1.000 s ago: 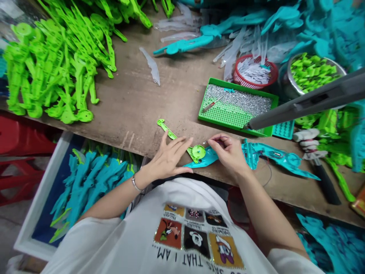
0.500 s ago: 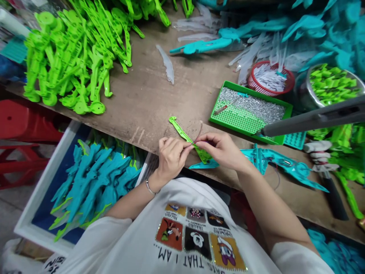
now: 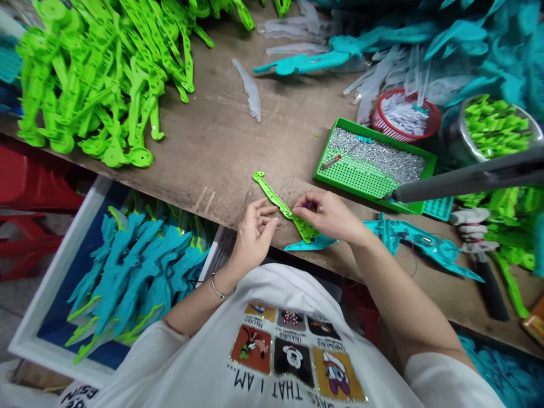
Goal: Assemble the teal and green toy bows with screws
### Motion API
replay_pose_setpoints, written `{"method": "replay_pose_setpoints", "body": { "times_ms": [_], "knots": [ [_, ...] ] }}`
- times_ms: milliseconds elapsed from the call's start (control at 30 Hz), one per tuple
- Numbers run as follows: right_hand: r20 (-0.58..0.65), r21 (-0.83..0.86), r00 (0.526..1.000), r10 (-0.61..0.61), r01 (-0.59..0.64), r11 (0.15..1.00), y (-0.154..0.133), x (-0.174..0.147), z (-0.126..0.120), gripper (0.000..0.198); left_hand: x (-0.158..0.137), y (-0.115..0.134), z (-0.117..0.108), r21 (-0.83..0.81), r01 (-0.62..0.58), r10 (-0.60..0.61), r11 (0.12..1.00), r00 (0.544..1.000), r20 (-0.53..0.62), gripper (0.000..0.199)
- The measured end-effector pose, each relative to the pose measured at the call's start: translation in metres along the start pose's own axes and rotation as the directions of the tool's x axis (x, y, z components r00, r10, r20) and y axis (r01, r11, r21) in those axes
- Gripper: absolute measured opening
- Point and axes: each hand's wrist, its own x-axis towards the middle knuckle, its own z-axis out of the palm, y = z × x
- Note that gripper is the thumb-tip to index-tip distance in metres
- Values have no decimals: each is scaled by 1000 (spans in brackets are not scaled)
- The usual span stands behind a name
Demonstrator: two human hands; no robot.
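A slim bright green plastic piece [image 3: 272,195] lies slantwise near the table's front edge, its wide end over the teal plastic part [image 3: 385,229]. My right hand [image 3: 334,218] is pinched at the middle of the green piece; thin purplish wires [image 3: 312,204] show at its fingers, and their ends are hidden. To the left, my left hand [image 3: 255,231] has its fingers apart and slightly curled, holding nothing, close beside the green piece.
Green pieces [image 3: 97,85] are heaped at the left. A green tray [image 3: 361,187] of small metal screws with a screwdriver [image 3: 335,160] stands right, near a red basket [image 3: 414,135]. A grey bar [image 3: 463,175] crosses the right side. Teal parts [image 3: 140,266] fill an open drawer.
My left hand has let go of the wire and moved slightly away, its fingers opening. The right hand stays at the green piece, its fingers more curled in.
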Motion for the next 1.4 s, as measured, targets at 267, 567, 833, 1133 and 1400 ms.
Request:
{"method": "replay_pose_setpoints", "body": {
  "times_ms": [267,567,833,1133,1400],
  "knots": [
    [30,-13,999,-10,11,1000,4,7,8,14,7,0,9,-362,185,-203,914,979,-12,57],
    [-55,-9,998,-16,15,1000,-4,-11,1,19,13,8,27,-418,156,-142,895,988,65,37],
    [-110,14,991,-72,74,997,2,-18,3,19,21,0,36,-382,97,-91,919,995,35,43],
    [-200,50,976,-81,93,994,22,-27,11,20,23,1,41,-345,103,-122,933,992,-33,45],
    [-275,-98,934,-227,207,973,12,-44,21,23,23,-2,32,-399,129,-55,908,980,193,48]
  ]
}}
